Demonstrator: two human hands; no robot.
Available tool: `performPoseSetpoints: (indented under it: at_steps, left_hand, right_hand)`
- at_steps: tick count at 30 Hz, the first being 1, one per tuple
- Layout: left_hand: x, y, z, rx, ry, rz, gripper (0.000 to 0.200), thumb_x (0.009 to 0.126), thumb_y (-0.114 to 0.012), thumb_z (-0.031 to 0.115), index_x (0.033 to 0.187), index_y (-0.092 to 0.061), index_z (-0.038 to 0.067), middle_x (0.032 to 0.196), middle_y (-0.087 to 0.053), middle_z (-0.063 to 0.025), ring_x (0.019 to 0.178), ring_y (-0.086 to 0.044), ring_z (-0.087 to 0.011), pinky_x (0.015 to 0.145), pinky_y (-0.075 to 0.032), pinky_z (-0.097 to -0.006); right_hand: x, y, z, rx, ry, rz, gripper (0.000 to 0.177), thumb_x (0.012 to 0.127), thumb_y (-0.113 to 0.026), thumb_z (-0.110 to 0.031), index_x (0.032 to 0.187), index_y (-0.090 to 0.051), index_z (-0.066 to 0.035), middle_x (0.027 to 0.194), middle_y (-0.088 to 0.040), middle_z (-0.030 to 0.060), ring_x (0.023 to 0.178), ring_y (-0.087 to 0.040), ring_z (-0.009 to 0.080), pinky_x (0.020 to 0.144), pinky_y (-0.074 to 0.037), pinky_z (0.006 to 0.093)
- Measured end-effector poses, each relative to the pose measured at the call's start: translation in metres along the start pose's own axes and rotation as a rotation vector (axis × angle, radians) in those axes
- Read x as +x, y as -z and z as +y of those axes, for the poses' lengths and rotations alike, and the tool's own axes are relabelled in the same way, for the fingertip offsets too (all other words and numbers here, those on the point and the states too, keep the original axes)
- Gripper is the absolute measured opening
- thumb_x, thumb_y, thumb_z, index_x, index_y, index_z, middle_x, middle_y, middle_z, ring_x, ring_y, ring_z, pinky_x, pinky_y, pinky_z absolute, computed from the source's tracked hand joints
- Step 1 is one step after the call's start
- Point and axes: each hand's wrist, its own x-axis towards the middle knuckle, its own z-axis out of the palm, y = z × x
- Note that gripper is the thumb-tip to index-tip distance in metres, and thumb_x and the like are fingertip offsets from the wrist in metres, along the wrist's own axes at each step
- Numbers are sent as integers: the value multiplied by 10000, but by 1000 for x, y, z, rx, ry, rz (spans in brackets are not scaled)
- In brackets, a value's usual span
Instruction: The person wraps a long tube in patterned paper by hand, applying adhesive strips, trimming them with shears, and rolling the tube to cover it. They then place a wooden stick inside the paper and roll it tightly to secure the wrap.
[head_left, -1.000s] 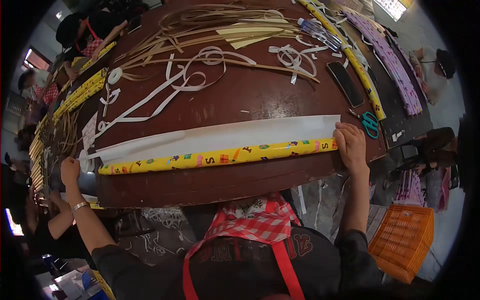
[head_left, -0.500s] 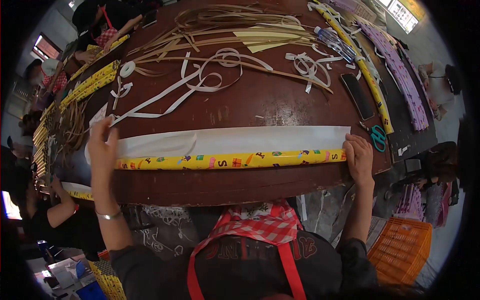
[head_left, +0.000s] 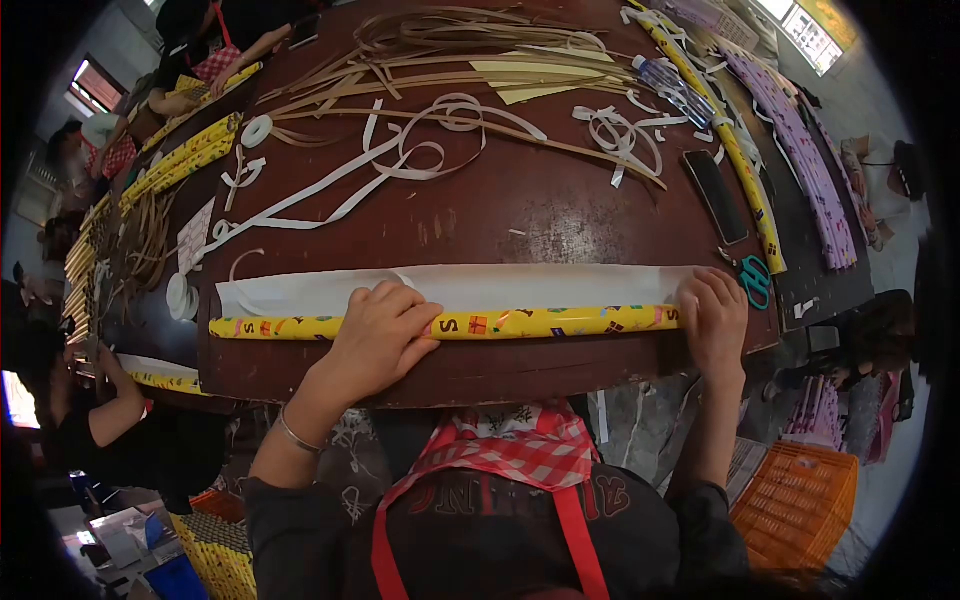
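A long yellow printed roll of wrapping paper (head_left: 560, 322) lies across the near edge of the brown table (head_left: 520, 205), with its white unrolled flap (head_left: 520, 285) spread behind it. My left hand (head_left: 380, 335) presses flat on the roll left of its middle, fingers spread over the roll and flap. My right hand (head_left: 712, 318) rests on the roll's right end, fingers curled over it.
Teal scissors (head_left: 755, 280) and a black phone (head_left: 715, 195) lie at the right. White paper strips (head_left: 400, 165) and tan strips (head_left: 450, 50) litter the far table. More yellow rolls (head_left: 185, 160) and other people sit at left; an orange crate (head_left: 800, 500) stands on the floor.
My left hand moved from the roll's left end toward the middle and now presses down on it. The right hand stayed at the right end.
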Motion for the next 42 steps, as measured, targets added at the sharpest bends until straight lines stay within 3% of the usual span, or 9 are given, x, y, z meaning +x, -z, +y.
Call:
performPoseSetpoints:
  at_steps: [6, 9, 14, 16, 22, 32, 42]
  left_hand:
    - [2, -3, 4, -52, 43, -44, 342, 809, -749, 198, 1119, -670, 80, 997, -608, -56, 967, -565, -253, 841, -389, -392]
    - [4, 2, 6, -57, 65, -74, 331, 824, -743, 215, 1119, -670, 85, 987, -606, -59, 964, -565, -252, 846, -387, -395]
    - [6, 9, 8, -108, 119, -139, 325, 829, -746, 211, 1116, -662, 85, 999, -613, -67, 980, -565, -261, 868, -389, -397]
    - [6, 8, 8, -69, 77, -52, 272, 826, -743, 243, 1052, -699, 99, 993, -625, -31, 984, -572, -231, 831, -383, -385]
    - [19, 14, 13, 55, 58, 54, 151, 812, -750, 183, 918, -712, 83, 1045, -638, -42, 996, -572, -240, 837, -389, -381]
    - [27, 2, 33, 33, -27, -43, 181, 796, -761, 186, 950, -697, 118, 930, -639, -13, 904, -584, -207, 806, -365, -380]
    - [16, 13, 33, 66, 22, -123, 318, 774, -782, 215, 1051, -672, 103, 942, -621, -26, 880, -592, -219, 807, -362, -377]
  right_hand:
    - [30, -2, -106, 458, 317, -47, 300, 725, -792, -196, 958, -665, -56, 933, -622, 88, 942, -601, 292, 824, -483, 402]
    - [36, -20, -128, 485, 362, -91, 337, 718, -792, -182, 995, -650, -54, 931, -605, 88, 913, -601, 295, 798, -497, 421]
    - [33, -40, -124, 495, 328, -126, 394, 722, -801, -225, 1048, -645, -67, 961, -609, 76, 901, -599, 278, 780, -497, 421]
    - [33, -40, -125, 474, 339, -115, 398, 710, -803, -247, 1033, -636, -84, 932, -589, 53, 885, -580, 252, 754, -489, 392]
    - [27, -40, -128, 479, 342, -60, 391, 701, -795, -239, 1011, -620, -78, 930, -588, 59, 878, -581, 249, 772, -471, 391]
    - [12, -41, -134, 461, 298, 60, 388, 722, -768, -246, 1033, -606, -80, 962, -605, 65, 904, -582, 238, 836, -437, 434]
    - [13, -36, -128, 481, 283, -64, 437, 726, -778, -248, 1095, -628, -69, 982, -614, 64, 928, -587, 243, 830, -442, 412]
